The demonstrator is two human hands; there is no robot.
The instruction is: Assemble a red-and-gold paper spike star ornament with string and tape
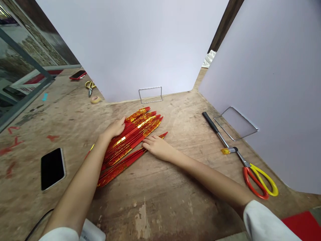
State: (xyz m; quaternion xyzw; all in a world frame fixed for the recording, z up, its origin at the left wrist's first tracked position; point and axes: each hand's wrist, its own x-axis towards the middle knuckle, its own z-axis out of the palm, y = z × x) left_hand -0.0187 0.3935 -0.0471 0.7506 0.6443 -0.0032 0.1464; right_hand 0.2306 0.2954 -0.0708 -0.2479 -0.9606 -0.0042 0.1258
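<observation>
- Because the red-and-gold foil strips (132, 139) lie in a loose fan on the plywood bench (160, 207), the left hand (114, 129) seems placed to steady them, resting on top, palm down, not clenched
- The right hand (157, 147) lies open and released, arm stretched across, fingertips against the strips' edge
- Orange-and-yellow scissors (258, 182) sit well right, a smartphone (52, 169) left, both apparently kept out of the way
</observation>
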